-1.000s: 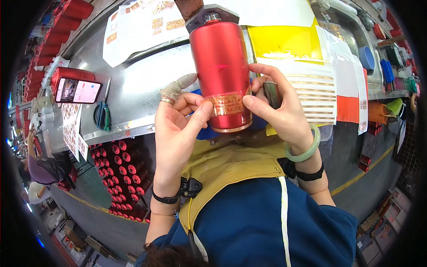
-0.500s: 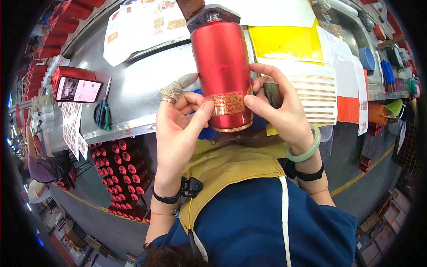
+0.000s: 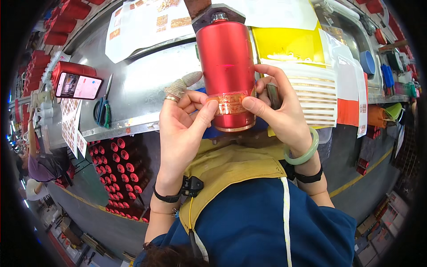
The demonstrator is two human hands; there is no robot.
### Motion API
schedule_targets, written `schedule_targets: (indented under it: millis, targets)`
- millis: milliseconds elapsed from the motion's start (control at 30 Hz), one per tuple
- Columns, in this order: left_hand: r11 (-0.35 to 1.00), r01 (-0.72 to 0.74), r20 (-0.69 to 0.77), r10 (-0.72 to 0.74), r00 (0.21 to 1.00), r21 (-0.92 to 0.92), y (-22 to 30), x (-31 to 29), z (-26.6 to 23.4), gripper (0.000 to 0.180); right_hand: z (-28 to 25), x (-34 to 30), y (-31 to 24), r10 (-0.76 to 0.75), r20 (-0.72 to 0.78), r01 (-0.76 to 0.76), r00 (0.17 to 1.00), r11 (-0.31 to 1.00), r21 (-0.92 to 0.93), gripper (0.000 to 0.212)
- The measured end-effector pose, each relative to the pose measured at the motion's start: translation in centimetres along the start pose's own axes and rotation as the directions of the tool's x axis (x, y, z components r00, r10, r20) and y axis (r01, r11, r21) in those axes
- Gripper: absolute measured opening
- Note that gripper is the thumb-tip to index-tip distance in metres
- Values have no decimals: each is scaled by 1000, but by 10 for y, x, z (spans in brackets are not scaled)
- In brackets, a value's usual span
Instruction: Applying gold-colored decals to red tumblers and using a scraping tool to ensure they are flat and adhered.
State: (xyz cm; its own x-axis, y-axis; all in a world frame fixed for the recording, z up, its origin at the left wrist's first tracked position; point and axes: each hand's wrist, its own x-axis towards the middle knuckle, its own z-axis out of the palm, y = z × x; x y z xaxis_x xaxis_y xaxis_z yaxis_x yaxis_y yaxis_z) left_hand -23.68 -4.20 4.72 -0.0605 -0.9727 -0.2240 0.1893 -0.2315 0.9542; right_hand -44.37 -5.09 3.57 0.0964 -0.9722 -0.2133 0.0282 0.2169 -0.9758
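A matte red bottle (image 3: 227, 55) hangs in front of me, its narrow metal end at a dark metal holder (image 3: 211, 20). Across its near part lies a gold-patterned transfer sticker (image 3: 229, 103) in clear film. My left hand (image 3: 184, 118) pinches the sticker's left end, thumb on top; its index finger, in a knitted cover (image 3: 177, 88), points away past the bottle's side. My right hand (image 3: 284, 104) presses its thumb on the sticker's right end, with the index finger along the bottle's side. A dark glossy piece (image 3: 273, 95), partly hidden, sits within the right hand's fingers.
On the metal bench (image 3: 138, 91) lie scissors (image 3: 102, 109), a phone (image 3: 79, 86) against a red bottle, and printed sheets (image 3: 138, 29). To the right are a yellow sheet (image 3: 289, 44), gold-striped sheets (image 3: 311, 98) and a blue cup (image 3: 367, 61). Stacked red bottles (image 3: 122, 173) stand below left.
My left thumb has moved slightly right along the sticker, and its film lies closer to the bottle. The whole view has shifted a little; both hands remain at the bottle.
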Motion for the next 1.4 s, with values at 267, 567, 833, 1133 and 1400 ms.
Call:
schedule_targets:
  millis: [267,567,833,1133,1400]
  targets:
    - [999,-9,13,10,1000,-37,0,1,1,53,0,0,1,-18,14,18,1000,1000,-9,65]
    - [942,-188,-182,244,952,279,-26,-3,-7,56,0,0,1,7,13,-7,1000,1000,3,71]
    - [453,-587,275,583,764,671,-52,-9,-2,88,-5,0,2,-14,29,16,999,995,-93,74]
    - [505,-498,167,564,809,705,-64,-9,-6,86,-13,1,-42,-349,19,337,937,889,-309,37]
    - [541,-544,164,596,786,642,-58,-9,-7,86,-14,8,-44,-697,517,773,497,84,-629,27]
